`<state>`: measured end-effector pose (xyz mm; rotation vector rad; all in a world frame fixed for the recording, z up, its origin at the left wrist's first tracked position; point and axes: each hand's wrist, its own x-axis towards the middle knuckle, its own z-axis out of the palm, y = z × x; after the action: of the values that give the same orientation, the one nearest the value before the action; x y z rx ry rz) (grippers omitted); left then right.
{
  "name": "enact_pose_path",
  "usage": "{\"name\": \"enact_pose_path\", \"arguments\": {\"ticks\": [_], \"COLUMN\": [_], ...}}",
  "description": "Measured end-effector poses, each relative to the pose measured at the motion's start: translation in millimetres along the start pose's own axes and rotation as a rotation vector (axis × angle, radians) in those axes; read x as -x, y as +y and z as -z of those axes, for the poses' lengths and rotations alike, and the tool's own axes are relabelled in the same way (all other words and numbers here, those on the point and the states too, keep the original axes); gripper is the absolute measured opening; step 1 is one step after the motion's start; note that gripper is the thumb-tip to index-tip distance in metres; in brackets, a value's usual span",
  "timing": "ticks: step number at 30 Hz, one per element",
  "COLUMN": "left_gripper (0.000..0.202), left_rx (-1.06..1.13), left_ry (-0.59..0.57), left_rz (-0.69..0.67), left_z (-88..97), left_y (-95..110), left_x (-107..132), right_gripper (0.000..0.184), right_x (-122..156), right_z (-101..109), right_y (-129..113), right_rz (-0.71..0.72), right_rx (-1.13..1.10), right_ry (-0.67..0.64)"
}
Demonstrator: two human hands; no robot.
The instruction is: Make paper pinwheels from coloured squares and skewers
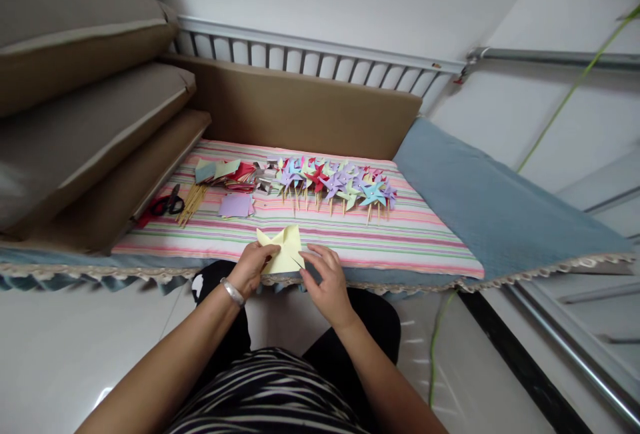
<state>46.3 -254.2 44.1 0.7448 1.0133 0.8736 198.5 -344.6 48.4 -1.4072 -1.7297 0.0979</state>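
A pale yellow paper square (286,257), with slits cut in from its corners, is held up at the front edge of the striped cloth. My left hand (254,267), a silver bangle on its wrist, pinches the paper at its left side, and one corner there curls over. On the paper's right edge, beside a slit, the thumb and index finger of my right hand (325,281) close in on a corner. Beyond the hands lie many finished paper pinwheels (345,184) on sticks, in purple, red, blue and green.
Left of the pinwheels are black scissors (167,205), a bundle of wooden sticks (191,204), purple paper squares (235,205) and stacked red paper (243,177). Tall grey-brown cushions (90,121) rise at the left. A brown board (300,104) stands along the back.
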Motion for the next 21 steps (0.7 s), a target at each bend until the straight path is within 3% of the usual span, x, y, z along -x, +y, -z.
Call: {"name": "enact_pose_path", "arguments": {"ticks": [4, 10, 21], "left_gripper": [0.022, 0.019, 0.02], "left_rx": [-0.02, -0.08, -0.173], "left_ry": [0.004, 0.02, -0.06], "left_rz": [-0.005, -0.028, -0.027], "left_z": [-2.5, 0.6, -3.7], "left_y": [2.2, -2.9, -8.8], "left_x": [-0.1, -0.8, 2.4], "right_gripper": [0.039, 0.018, 0.004], "right_x": [5.5, 0.0, -15.5], "right_z": [-3.2, -8.7, -11.3], "right_y": [-4.2, -0.8, 0.5], "right_rz": [0.104, 0.07, -0.131], "right_rx": [0.158, 0.125, -0.07], "right_ry": [-0.08, -0.029, -0.018]}}
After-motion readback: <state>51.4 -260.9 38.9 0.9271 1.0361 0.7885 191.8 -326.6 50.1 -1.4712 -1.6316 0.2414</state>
